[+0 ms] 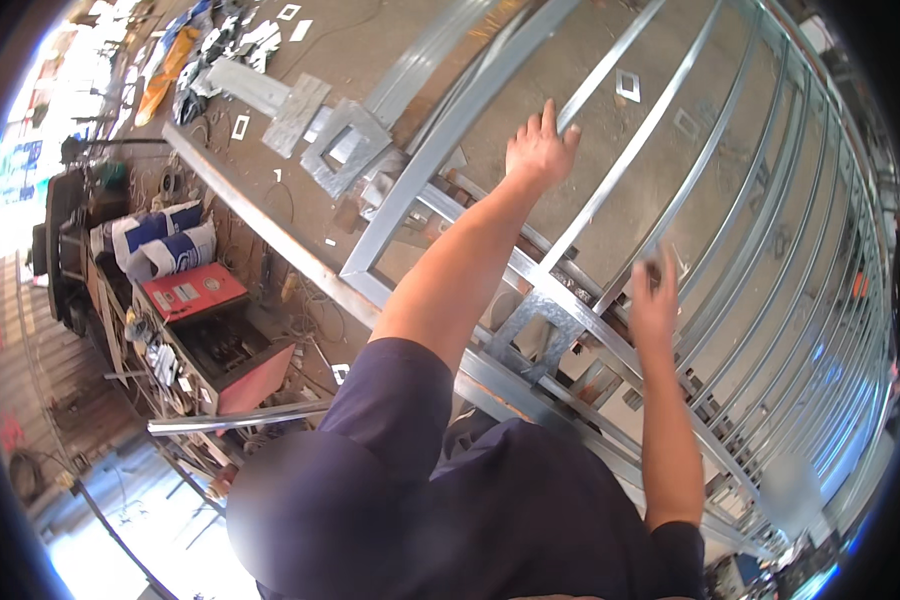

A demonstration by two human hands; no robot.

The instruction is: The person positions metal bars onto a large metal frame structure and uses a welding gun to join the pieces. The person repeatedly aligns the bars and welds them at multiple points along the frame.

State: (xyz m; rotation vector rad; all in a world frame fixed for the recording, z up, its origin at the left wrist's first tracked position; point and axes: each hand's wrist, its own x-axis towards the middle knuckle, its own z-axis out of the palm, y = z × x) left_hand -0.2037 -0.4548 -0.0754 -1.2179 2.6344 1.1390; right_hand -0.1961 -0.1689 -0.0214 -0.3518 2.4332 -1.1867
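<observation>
A large frame of silvery metal bars lies in front of me, its many thin parallel bars (642, 143) running from the long rail (625, 350) toward the far side. My left hand (540, 152) reaches out with fingers spread, beside the nearest thin bar; I cannot tell whether it touches the bar. My right hand (654, 295), slightly blurred, is raised over the bars with fingers apart and nothing visible in it. Between my arms, a galvanised square plate with a cut-out (533, 338) sits at the rail. A thicker square tube (440, 140) forms a corner left of my left forearm.
Left of the frame are another plate with a square hole (347, 147) and a long beam (260, 215). A red box (192, 292), white-and-blue sacks (175, 252) and tangled cables stand farther left. Scraps litter the floor (355, 35). A loose metal bar (235, 417) juts out near my left side.
</observation>
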